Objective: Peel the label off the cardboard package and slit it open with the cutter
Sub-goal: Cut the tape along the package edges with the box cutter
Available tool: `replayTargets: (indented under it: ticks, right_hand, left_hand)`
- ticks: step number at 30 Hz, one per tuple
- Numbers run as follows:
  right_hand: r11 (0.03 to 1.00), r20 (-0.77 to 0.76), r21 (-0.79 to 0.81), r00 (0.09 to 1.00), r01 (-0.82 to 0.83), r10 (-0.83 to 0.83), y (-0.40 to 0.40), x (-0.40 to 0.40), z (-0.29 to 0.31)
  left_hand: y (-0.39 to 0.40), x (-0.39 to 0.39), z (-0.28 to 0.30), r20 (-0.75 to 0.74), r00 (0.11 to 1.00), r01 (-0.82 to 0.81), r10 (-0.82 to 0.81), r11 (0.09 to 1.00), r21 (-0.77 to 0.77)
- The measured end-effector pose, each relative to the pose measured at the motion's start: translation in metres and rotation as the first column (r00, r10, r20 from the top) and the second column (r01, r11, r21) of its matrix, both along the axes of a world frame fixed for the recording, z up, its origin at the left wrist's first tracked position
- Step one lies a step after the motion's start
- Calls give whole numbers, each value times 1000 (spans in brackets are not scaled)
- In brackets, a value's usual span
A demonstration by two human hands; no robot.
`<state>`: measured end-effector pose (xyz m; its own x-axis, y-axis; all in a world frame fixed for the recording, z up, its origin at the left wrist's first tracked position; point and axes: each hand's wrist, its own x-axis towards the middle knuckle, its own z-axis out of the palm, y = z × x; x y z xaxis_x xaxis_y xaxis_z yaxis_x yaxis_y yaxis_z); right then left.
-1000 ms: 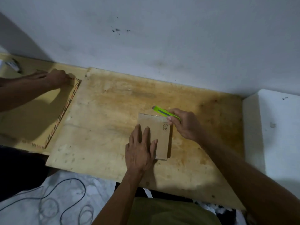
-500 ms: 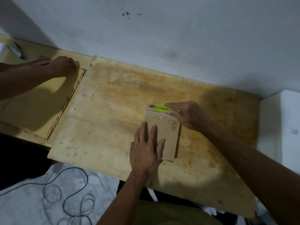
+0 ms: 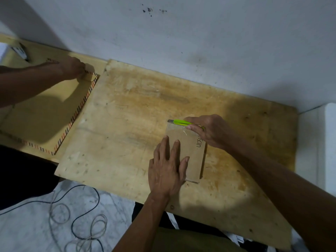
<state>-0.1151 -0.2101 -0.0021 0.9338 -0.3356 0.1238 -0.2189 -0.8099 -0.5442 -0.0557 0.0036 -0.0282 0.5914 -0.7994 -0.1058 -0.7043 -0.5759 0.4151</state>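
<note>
A flat brown cardboard package lies on the plywood board, with dark handwriting near its right edge and clear tape at its far end. My left hand presses flat on the package's near left part, fingers spread. My right hand grips a lime-green cutter lying along the package's far edge, its metal tip pointing left at the far left corner.
Another person's hand works at a large envelope with a striped border on the left. A white block stands at the right. Cables lie on the floor below the board's near edge.
The cutter has swung from a slant to lie flat along the package's far edge, its tip moving left toward the corner. My left hand stays pressed on the package.
</note>
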Motion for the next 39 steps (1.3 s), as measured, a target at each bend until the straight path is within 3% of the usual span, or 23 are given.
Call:
replayTargets:
  ticks: [24,39]
  right_hand:
    - [999,-13,-31,999,36,-36,8,-1,5]
    - [981,-63,-191,998,-23,11,11,-1,17]
  left_hand:
    - [0,-1,-3,13,1000,-12,12,1000,20]
    - [0,-1,-3,7,1000,-13,13,1000,11]
